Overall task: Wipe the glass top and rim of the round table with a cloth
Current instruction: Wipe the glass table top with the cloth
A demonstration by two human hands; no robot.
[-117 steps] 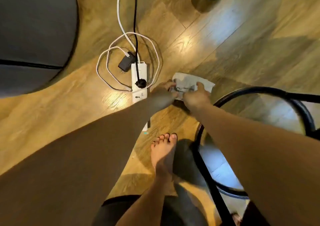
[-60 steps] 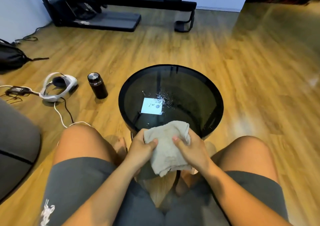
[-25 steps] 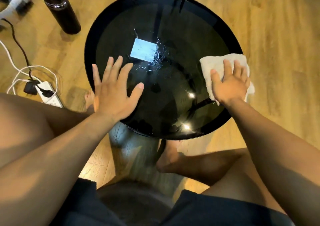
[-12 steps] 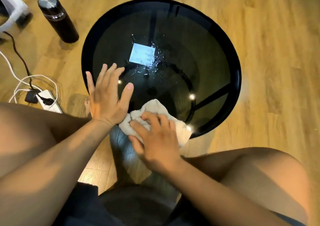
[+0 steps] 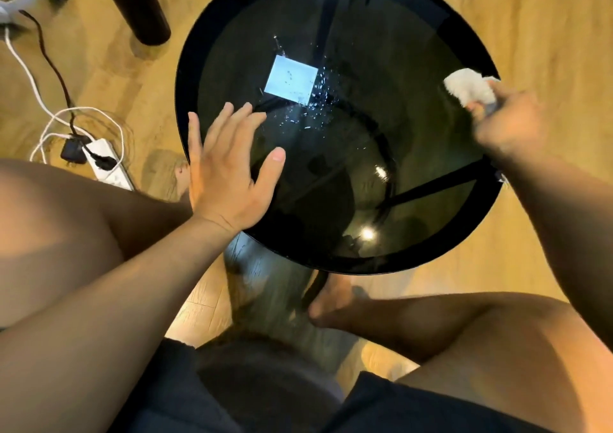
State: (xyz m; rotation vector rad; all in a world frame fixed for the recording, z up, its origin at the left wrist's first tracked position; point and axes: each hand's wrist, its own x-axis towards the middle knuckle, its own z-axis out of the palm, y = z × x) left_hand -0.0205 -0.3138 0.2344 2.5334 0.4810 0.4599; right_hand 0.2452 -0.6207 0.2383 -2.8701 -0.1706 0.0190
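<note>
Head view, right hand (image 5: 507, 124) swept cloth (image 5: 467, 86) rightward

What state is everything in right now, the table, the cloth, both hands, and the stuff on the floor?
glass top: wet, droplets scattered near the middle.
cloth: bunched, at the glass top's right edge.
left hand: fingers straight, flat on the glass top.
right hand: grips the cloth, blurred.
bottle: standing on the floor, top out of frame.
power strip: on the floor, plugs in it.
</note>
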